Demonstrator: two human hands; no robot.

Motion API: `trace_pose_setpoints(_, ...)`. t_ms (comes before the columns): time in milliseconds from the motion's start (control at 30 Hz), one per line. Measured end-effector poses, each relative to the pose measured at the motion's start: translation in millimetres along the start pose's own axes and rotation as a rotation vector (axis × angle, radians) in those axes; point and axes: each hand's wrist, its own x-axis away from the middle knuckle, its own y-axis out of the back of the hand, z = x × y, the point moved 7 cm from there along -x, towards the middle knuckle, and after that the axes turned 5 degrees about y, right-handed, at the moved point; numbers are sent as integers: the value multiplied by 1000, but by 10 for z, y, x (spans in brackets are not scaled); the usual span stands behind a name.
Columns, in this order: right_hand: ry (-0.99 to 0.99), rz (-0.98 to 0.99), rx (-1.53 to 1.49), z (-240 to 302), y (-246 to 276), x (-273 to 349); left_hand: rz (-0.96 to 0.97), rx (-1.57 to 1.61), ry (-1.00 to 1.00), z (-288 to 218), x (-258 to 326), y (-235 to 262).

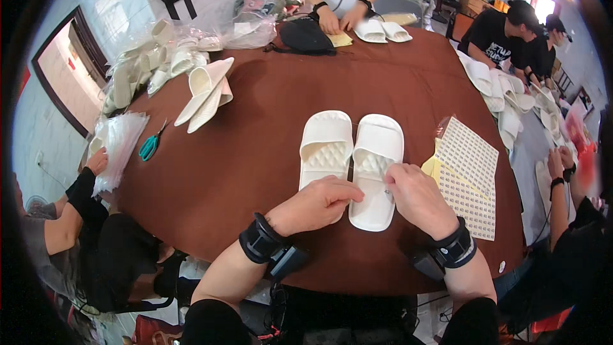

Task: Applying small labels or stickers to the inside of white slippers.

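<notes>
Two white slippers lie side by side on the brown tabletop, their toe ends away from me: a left slipper (324, 144) and a right slipper (373, 201). My left hand (314, 203) lies across the left slipper's heel, covering it. Its fingers are curled together, with the tips at the right slipper's inner edge; what they hold is hidden. At that slipper's outer edge, my right hand (421, 197) is closed in a pinch. A tiny pale label with a dark mark (387, 191) shows at its fingertips, over the insole.
Sheets of small printed stickers (469, 166) lie right of the slippers. Teal-handled scissors (151, 145), nested slippers (205, 94) and clear bags (121, 144) are at the left. Across the table, a person's hands (338, 20) are near another slipper pair (382, 31). More slippers (501, 92) lie far right.
</notes>
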Motion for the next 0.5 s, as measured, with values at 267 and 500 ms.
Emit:
trace_pose_setpoints(267,67,-45,-71,65,-27,-45,11,-22,16,20,-2,51)
trace_pose_setpoints(500,47,-59,-65,-60,-5,7,-34,31,127,49,-61,75)
